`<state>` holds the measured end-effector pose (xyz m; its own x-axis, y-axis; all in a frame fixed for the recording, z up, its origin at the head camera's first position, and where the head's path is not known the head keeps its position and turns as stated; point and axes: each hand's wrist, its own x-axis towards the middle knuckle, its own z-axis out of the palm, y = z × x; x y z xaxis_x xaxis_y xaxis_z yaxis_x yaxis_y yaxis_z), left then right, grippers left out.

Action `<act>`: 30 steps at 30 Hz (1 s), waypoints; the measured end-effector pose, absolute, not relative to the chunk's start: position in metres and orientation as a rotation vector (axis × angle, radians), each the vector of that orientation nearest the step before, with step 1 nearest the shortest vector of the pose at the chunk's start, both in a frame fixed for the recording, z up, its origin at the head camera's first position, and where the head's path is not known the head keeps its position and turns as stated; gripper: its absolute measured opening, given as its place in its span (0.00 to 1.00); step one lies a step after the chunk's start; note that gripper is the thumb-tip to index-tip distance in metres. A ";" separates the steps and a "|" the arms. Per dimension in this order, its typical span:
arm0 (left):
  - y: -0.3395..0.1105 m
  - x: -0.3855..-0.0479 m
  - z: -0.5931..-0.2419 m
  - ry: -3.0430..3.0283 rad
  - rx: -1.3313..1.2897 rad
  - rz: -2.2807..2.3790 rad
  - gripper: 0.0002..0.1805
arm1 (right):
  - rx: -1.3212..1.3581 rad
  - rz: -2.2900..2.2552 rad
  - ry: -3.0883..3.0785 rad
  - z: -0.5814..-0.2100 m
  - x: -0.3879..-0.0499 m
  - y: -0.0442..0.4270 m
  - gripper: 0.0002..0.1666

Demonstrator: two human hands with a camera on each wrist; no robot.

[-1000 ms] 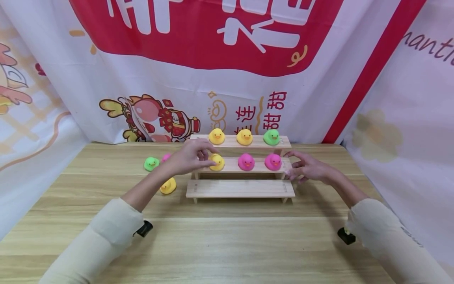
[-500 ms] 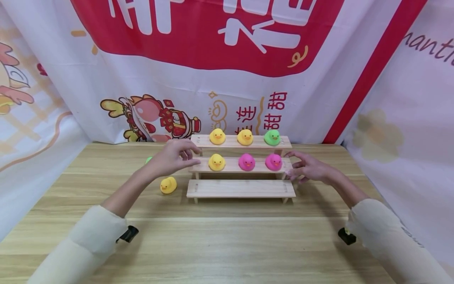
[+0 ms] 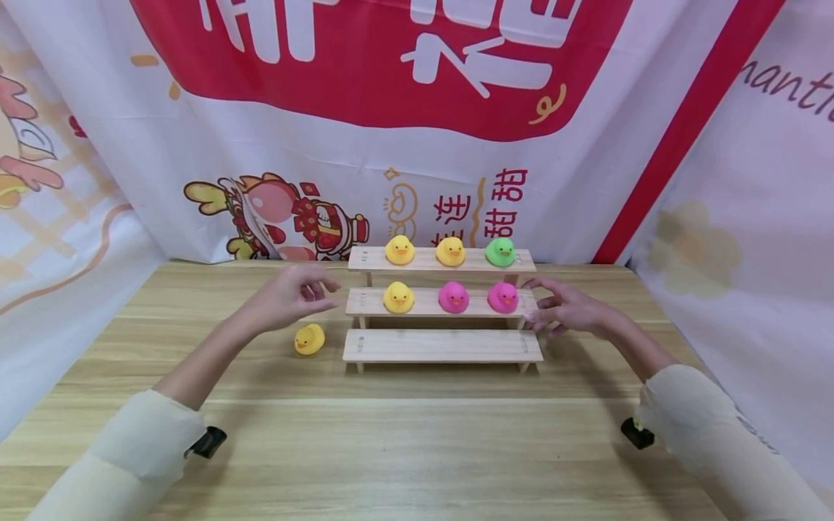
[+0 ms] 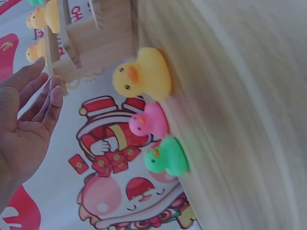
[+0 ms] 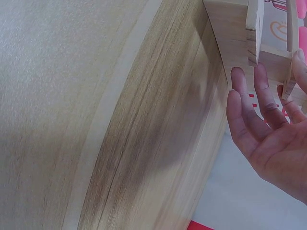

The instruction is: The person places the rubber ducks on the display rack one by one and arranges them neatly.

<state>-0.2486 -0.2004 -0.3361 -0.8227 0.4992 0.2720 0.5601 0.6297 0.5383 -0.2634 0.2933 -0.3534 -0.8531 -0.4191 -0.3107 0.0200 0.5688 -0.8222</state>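
Observation:
My left hand (image 3: pixel 287 297) holds nothing, its thumb and fingers curved and apart, left of a three-tier wooden display stand (image 3: pixel 443 346). Below it in the head view sits a yellow rubber duck (image 3: pixel 309 339) on the table. The left wrist view also shows a pink rubber duck (image 4: pixel 156 120) and a green rubber duck (image 4: pixel 172 155), which the hand hides from the head camera. At the stand's right end, my right hand (image 3: pixel 565 307) holds the middle board between thumb and index finger; the other fingers spread loosely below, as the right wrist view shows.
On the top board stand two yellow ducks (image 3: pixel 399 250) and a green duck (image 3: pixel 500 252). The middle board bears a yellow duck (image 3: pixel 398 297) and two pink ducks (image 3: pixel 453 297). No duck stands on the lowest board. A printed cloth (image 3: pixel 365 152) hangs behind the wood-grain table (image 3: pixel 417 449).
My left hand has let go of the yellow duck at the left of the middle board and moved left, over the loose ducks. The right hand has stayed at the stand's end.

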 end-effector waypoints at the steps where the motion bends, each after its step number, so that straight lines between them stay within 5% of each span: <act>1: -0.203 -0.249 -0.338 -2.758 -0.889 -0.949 0.12 | -0.318 -1.230 2.324 -0.354 -0.263 0.293 0.37; 30: -0.243 -0.255 -0.362 -3.103 -0.946 -0.900 0.18 | -0.310 -1.232 2.311 -0.355 -0.265 0.294 0.39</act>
<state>-0.2547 -0.2429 -0.3623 -0.8188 0.5712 -0.0575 0.4519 0.7030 0.5491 -0.2649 0.2941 -0.3552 -0.8495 -0.4192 -0.3204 0.0323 0.5648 -0.8246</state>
